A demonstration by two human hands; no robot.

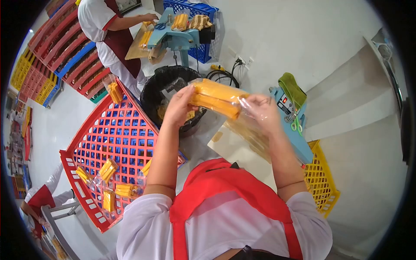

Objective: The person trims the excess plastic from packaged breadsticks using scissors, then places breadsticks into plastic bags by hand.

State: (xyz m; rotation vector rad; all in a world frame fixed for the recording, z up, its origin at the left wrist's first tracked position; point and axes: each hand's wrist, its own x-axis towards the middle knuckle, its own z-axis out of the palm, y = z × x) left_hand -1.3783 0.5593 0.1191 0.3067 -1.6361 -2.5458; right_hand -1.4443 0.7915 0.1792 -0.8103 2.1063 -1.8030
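Observation:
Both of my hands are raised in front of me with a clear plastic bag of yellow sticks (216,96) stretched between them. My left hand (180,106) is closed round the filled left end of the bag. At the other end, my right hand (262,113) pinches the loose plastic. A blue sealing machine (284,103) stands close to my right hand, with green-handled scissors (297,125) and a green cloth (291,89) on it. Below that hand, flat clear bags (249,138) lie on a pale board (227,145).
To my left is a red crate (104,125) holding several packs of yellow sticks (108,170). A black-lined bin (149,93) stands ahead, beyond my left hand. Another person (102,30) works at a second machine (180,40). A yellow crate (321,177) sits at right.

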